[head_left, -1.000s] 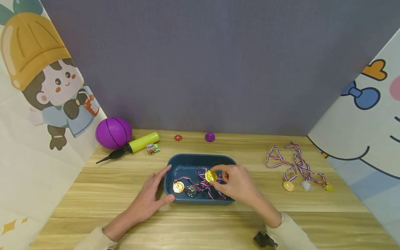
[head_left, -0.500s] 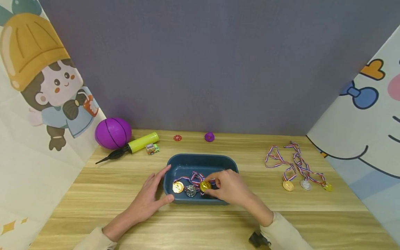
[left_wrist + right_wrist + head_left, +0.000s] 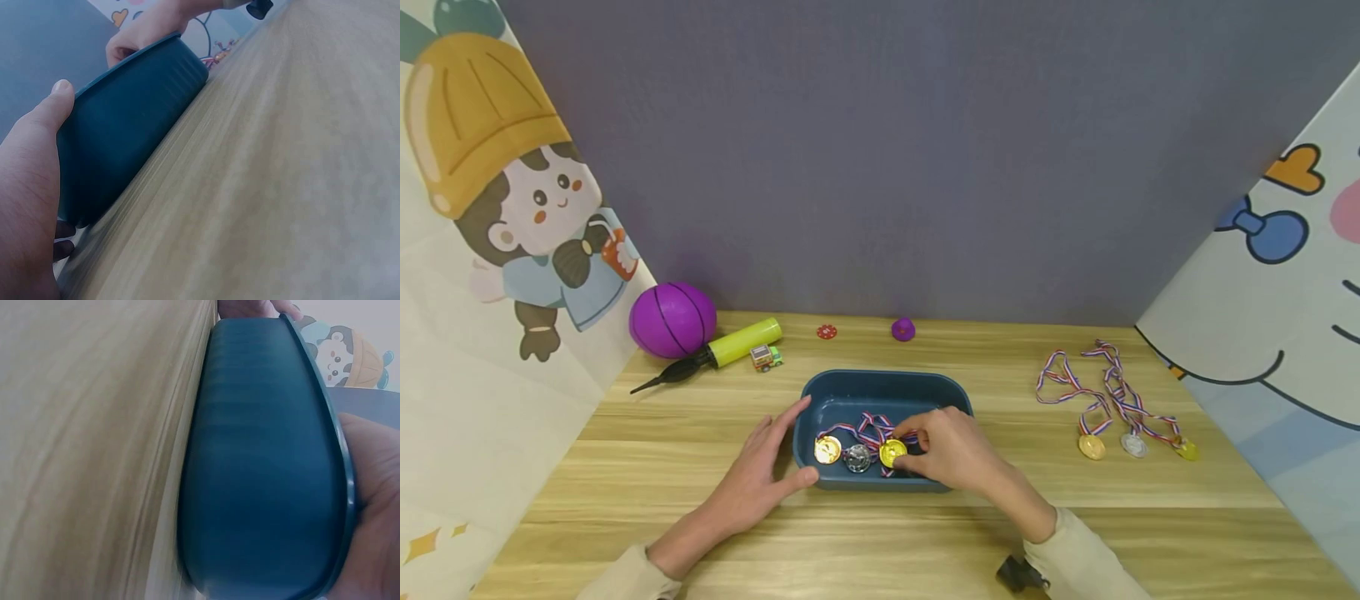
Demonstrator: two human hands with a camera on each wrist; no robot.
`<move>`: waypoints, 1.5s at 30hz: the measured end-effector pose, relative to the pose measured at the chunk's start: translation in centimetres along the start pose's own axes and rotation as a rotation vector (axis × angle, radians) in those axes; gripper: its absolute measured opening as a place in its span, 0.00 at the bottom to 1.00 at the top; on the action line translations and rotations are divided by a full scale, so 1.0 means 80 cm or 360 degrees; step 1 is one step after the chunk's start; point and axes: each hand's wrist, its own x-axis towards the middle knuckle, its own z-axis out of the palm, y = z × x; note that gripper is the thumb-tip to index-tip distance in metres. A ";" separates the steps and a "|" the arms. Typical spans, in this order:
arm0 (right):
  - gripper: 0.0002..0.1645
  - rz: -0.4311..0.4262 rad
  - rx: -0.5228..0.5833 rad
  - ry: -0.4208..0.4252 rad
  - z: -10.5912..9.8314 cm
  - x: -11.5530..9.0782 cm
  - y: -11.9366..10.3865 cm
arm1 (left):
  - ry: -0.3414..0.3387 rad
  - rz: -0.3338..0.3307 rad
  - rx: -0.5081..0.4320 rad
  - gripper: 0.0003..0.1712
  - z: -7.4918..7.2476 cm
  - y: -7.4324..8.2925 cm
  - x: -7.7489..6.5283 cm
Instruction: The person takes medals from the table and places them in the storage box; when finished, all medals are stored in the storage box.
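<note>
A dark blue plastic bin (image 3: 880, 483) stands on the wooden table. My left hand (image 3: 760, 479) rests against its left end, fingers fairly straight, the thumb at the near corner and the index finger at the left rim. Inside lie a gold medal (image 3: 827, 450), a dark silver medal (image 3: 857, 457) and a yellow-gold medal (image 3: 892, 452), in a row. Their striped red, white and blue ribbons (image 3: 872, 425) bunch up behind them. My right hand (image 3: 951, 450) reaches over the right side and pinches the yellow-gold medal at its right edge. In the right wrist view, the bin wall (image 3: 262, 456) hides the fingertips.
Three ribboned medals (image 3: 1135, 445) lie at the right. Along the back left are a purple ball (image 3: 673, 320), a yellow hand pump (image 3: 745, 342) and a toy truck (image 3: 766, 357). A red chip (image 3: 827, 332) and a small purple piece (image 3: 903, 329) lie behind the bin.
My right hand has lowered the yellow-gold medal leftward and toward me, beside the dark silver one. The ribbons shifted with it. My left hand has stayed at the bin.
</note>
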 end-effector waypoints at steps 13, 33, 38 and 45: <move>0.17 -0.0029 0.0010 0.0098 -0.011 -0.006 0.001 | -0.0003 -0.0003 -0.0006 0.55 0.001 0.000 -0.001; 0.17 -0.0079 0.0104 0.0762 -0.028 -0.051 0.049 | 0.0002 -0.0011 -0.0010 0.54 0.001 -0.001 -0.001; 0.17 -0.0037 0.0124 0.0827 -0.032 -0.069 0.066 | -0.0001 -0.0021 -0.0011 0.54 0.001 -0.001 0.000; 0.19 0.0007 0.0040 0.0933 -0.041 -0.093 0.089 | -0.0005 -0.0025 -0.0012 0.54 0.001 -0.001 0.000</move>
